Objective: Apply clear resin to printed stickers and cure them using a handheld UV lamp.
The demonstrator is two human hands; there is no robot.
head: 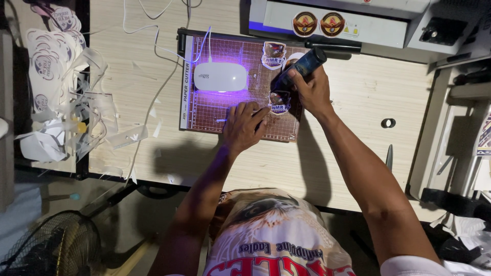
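Left hand [244, 125] pins the shield-shaped emblem sticker [280, 106] flat on the grid cutting mat [215, 110] while right hand [312, 92] grips a dark bottle [302, 67], best tilted steadily.

Cutting mat [204, 115] lay on the tabletop [358, 92], lamp [220, 76] on its left half. Two stickers on its right half: far sticker [273, 55] behind near sticker [280, 104]. Left hand [244, 127] rested on the mat's near edge, beside the near sticker. Right hand [312, 92] held a bottle [302, 66] above that sticker. Paper scraps [66, 102] lay well left; machine [348, 20] behind the mat.
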